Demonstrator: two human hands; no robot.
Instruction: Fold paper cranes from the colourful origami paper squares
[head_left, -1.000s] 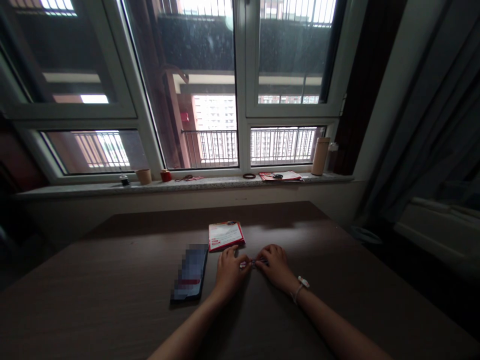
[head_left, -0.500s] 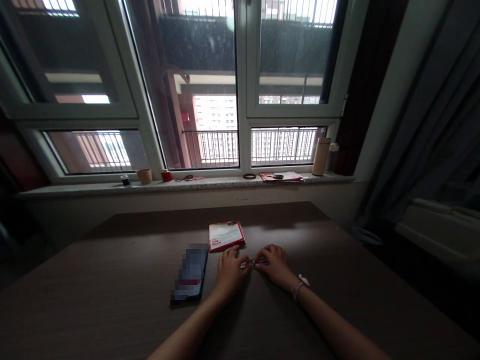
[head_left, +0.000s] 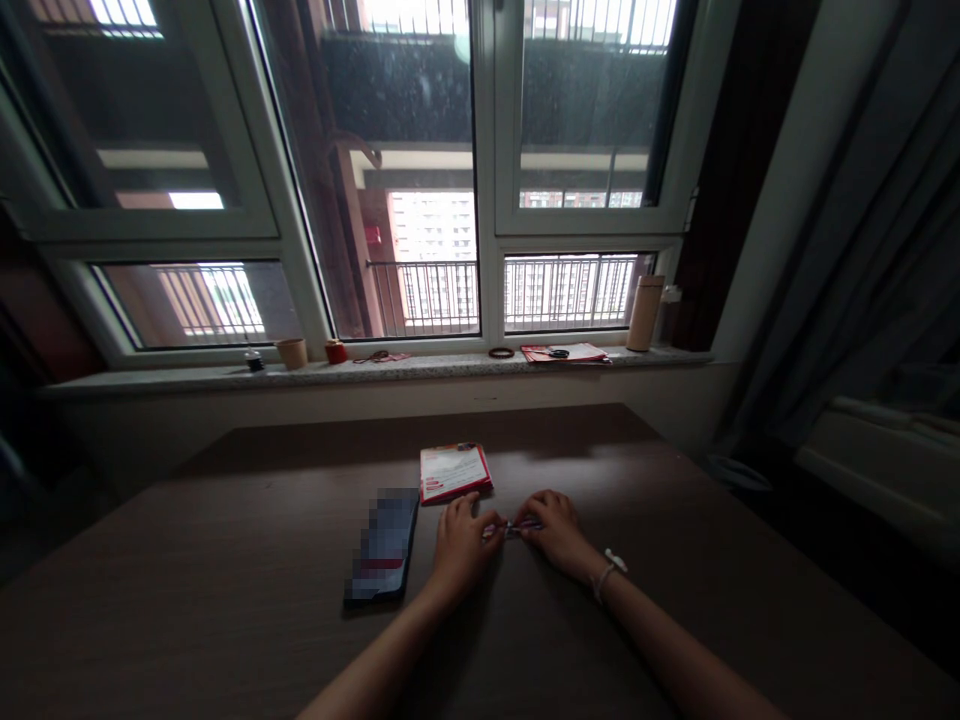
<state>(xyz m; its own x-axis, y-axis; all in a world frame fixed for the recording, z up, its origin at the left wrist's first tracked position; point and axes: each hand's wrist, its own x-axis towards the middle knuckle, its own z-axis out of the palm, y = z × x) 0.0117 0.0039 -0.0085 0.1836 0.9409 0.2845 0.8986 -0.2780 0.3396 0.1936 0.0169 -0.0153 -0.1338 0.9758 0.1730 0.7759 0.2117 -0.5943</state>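
Observation:
My left hand (head_left: 459, 548) and my right hand (head_left: 553, 528) rest on a dark wooden table (head_left: 225, 600), fingertips meeting at the middle. Between them they pinch a small thin object (head_left: 512, 527) with a pale and metallic glint; I cannot make out what it is. Both hands have their fingers curled closed on it. A bracelet (head_left: 609, 568) circles my right wrist. A red-and-white booklet (head_left: 453, 470) lies just beyond my left hand. A dark phone (head_left: 382, 546) lies flat to the left of my left hand.
A stone windowsill (head_left: 187, 377) runs behind the table, holding a small cup (head_left: 292, 352), a red pot (head_left: 335, 351), a ring (head_left: 500, 352), red papers (head_left: 566, 353) and a tall tan flask (head_left: 645, 312). Dark curtains (head_left: 847, 250) hang at the right.
Both hands stay together on the small object; the view has shifted very slightly, and my right wrist has turned a little.

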